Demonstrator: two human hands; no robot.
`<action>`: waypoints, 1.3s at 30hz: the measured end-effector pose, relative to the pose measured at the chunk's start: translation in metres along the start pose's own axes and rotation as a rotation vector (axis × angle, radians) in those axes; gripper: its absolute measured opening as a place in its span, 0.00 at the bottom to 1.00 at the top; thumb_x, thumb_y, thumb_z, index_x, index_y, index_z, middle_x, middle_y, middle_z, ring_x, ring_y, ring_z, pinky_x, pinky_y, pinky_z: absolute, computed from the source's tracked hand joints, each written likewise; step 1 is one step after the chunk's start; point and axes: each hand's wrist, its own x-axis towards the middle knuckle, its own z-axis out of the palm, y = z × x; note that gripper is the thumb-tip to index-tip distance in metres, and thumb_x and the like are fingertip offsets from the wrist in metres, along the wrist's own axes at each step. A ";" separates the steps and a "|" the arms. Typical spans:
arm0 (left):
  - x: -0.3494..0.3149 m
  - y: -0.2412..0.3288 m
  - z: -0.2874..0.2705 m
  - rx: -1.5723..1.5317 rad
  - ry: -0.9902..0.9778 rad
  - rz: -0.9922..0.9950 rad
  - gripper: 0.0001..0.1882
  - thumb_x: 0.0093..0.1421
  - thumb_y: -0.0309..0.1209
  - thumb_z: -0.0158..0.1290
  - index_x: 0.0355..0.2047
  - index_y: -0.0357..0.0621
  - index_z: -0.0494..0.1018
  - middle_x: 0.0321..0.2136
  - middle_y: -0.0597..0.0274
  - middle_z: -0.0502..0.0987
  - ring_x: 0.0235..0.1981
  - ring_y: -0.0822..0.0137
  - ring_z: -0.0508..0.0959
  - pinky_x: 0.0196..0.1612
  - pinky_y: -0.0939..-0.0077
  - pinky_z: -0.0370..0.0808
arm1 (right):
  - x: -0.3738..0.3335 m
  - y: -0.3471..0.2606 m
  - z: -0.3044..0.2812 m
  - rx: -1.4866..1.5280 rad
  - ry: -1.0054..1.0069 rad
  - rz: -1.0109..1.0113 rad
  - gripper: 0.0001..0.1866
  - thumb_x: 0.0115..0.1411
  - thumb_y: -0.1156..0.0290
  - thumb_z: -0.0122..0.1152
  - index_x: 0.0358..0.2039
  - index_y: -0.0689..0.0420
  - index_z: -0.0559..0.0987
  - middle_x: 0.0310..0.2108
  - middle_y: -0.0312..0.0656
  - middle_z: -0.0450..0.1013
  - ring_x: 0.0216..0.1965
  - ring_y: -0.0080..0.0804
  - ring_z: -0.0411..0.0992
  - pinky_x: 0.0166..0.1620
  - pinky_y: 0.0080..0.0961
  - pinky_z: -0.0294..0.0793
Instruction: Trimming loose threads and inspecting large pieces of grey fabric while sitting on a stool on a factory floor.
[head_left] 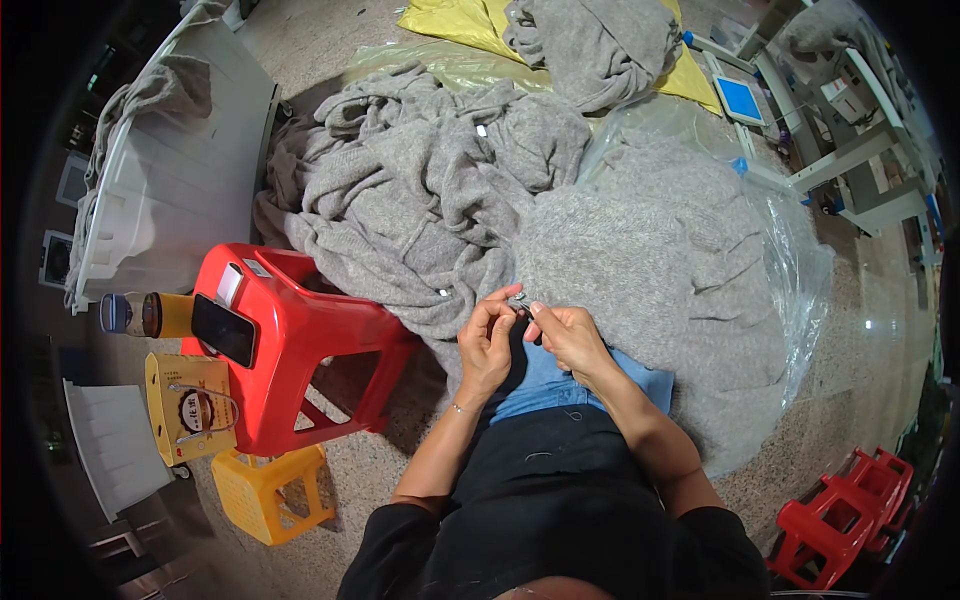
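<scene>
Just above my lap, my left hand (486, 342) and my right hand (570, 340) meet with bent, pinching fingers. Between the fingertips is a small greyish item (519, 302), too small to name. Grey knitted fabric (640, 260) spreads over my knees and off to the right, partly on clear plastic sheeting (808, 290). Beyond my hands on the left lies a rumpled heap of the same grey knit (400, 170).
A tall red stool (285, 350) at my left bears a dark phone (224, 330) and a bottle (130, 314); a yellow paper bag (170, 400) is beside it. A low yellow stool (262, 495), a white bin (185, 150) and red stools (825, 530) stand around.
</scene>
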 end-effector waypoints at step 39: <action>0.000 -0.016 -0.023 -0.120 0.326 -0.269 0.06 0.64 0.27 0.44 0.31 0.38 0.67 0.40 0.55 0.74 0.31 0.71 0.76 0.32 0.80 0.73 | -0.012 -0.009 -0.021 0.265 0.051 0.098 0.25 0.64 0.50 0.45 0.24 0.60 0.74 0.11 0.28 0.55 0.09 0.12 0.47 0.12 0.13 0.44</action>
